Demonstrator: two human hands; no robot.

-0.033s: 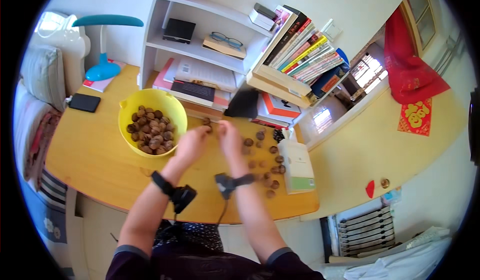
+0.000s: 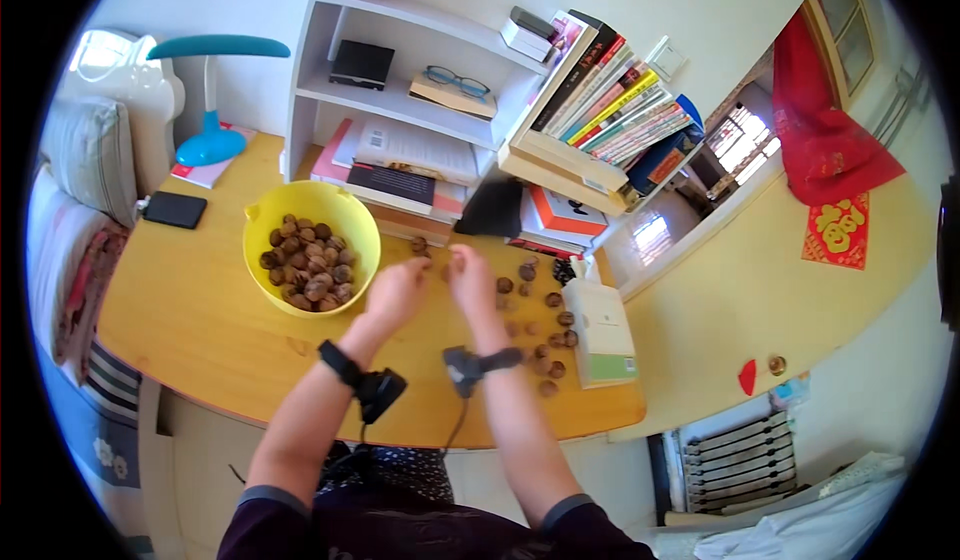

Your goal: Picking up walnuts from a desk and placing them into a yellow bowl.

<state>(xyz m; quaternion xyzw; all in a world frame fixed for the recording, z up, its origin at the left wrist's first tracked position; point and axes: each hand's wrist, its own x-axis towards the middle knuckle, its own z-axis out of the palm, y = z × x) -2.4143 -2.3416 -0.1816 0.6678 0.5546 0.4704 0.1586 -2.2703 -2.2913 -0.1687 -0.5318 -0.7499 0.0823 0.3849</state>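
Note:
Both my hands are held close together over the middle of the wooden table, just right of the yellow bowl (image 2: 370, 222) with many walnuts (image 2: 316, 260) in it. My left hand (image 2: 398, 295) is closed, its fingers bent toward the right; whatever it holds is hidden. My right hand (image 2: 471, 278) is closed too, fingertips pointing at the left hand, and its grip is too blurred to make out. A walnut (image 2: 419, 247) lies just beyond the left hand. More loose walnuts (image 2: 555, 340) are scattered on the table to the right of my right hand.
A white and green box (image 2: 605, 335) stands at the table's right end. White shelves (image 2: 400, 107) with stacked and leaning books (image 2: 625, 95) rise at the back. A black phone (image 2: 175, 211) and a blue lamp (image 2: 211, 142) are at the left.
The whole picture has shifted slightly to the right. Both hands have moved a little to the right of the bowl and stay close together.

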